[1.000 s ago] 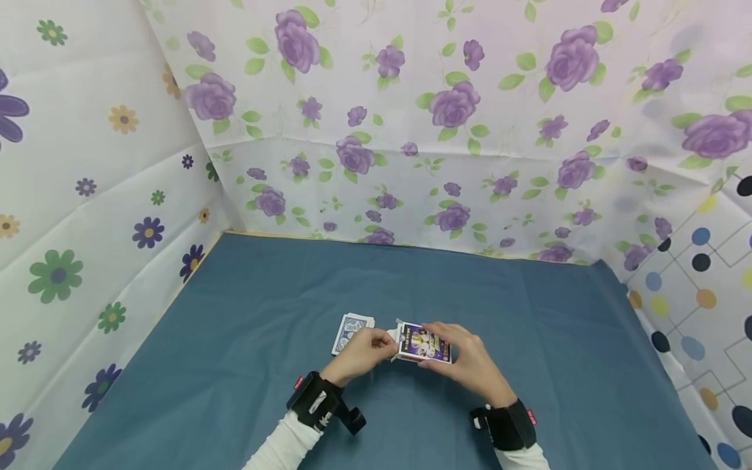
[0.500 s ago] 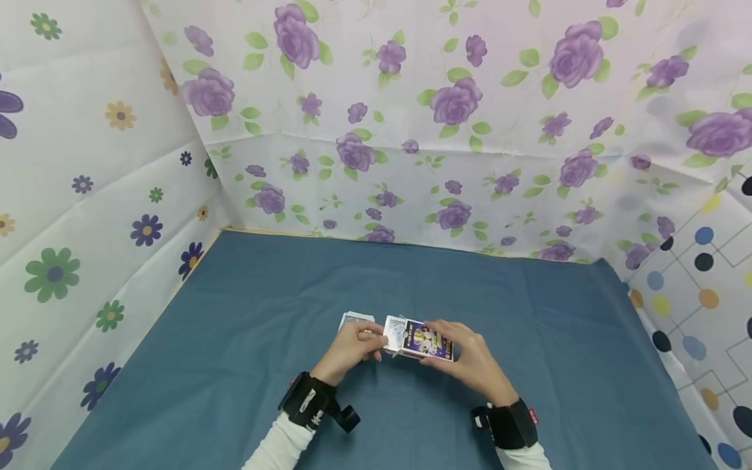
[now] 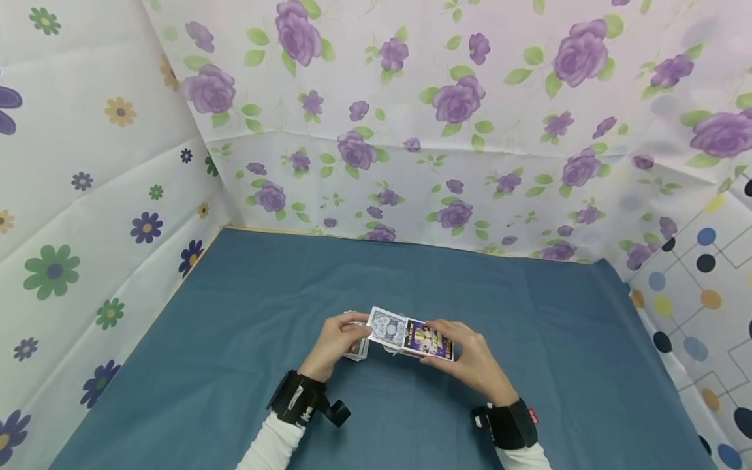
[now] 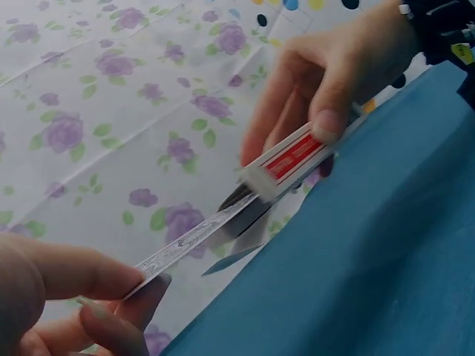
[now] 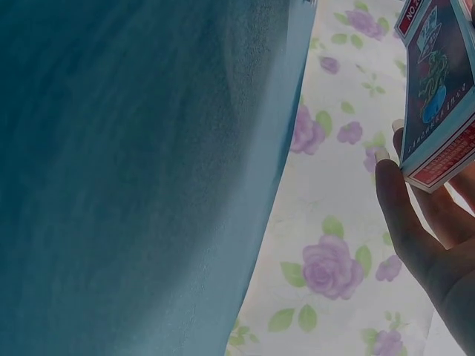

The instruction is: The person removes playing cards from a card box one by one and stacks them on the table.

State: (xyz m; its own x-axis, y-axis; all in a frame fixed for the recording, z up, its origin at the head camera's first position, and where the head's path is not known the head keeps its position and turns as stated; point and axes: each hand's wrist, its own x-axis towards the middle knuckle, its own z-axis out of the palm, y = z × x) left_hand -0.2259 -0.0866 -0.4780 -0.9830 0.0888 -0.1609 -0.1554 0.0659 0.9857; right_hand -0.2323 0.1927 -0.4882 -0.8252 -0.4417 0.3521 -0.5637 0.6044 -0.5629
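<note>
My right hand (image 3: 467,356) grips a purple playing card box (image 3: 430,341) between thumb and fingers, its open end facing left. Out of that end sticks a playing card (image 3: 388,328) with a grey patterned back; whether it is one card or more, I cannot tell. My left hand (image 3: 336,339) pinches its outer end, as the left wrist view shows, where the card (image 4: 182,248) runs into the box (image 4: 289,159). On the table behind the left fingers lies a stack of cards (image 3: 357,352), partly hidden. In the right wrist view the box (image 5: 441,81) shows its dark underside.
A blue cloth (image 3: 282,281) covers the table. Flowered sheets (image 3: 411,117) hang behind it and on the left, and a dotted sheet (image 3: 699,294) stands on the right. Each wrist wears a black camera strap (image 3: 299,398).
The left hand has moved left from the box's mouth, drawing the playing card more than halfway into view. The right hand and the box have stayed nearly still.
</note>
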